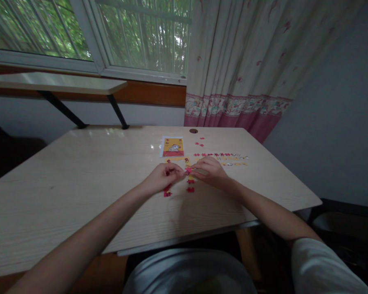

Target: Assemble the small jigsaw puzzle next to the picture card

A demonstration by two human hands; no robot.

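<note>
My left hand (164, 176) and my right hand (211, 171) meet over the desk, and their fingertips pinch a small red jigsaw piece (188, 170) between them. Below lies a partly joined puzzle border (178, 159), yellow along the top and partly hidden by my hands. Its left side ends in red pieces (167, 192) near my left wrist. Two red pieces (190, 190) lie under the held piece. Just beyond the border rests a picture card (173, 147) with a white animal on yellow and red.
Rows of loose jigsaw pieces (222, 154) lie to the right, with a few red ones (201, 144) farther back. A round cable hole (193, 131) is near the desk's far edge. A raised shelf (58, 83) stands at the back left, and a curtain (233, 81) hangs behind.
</note>
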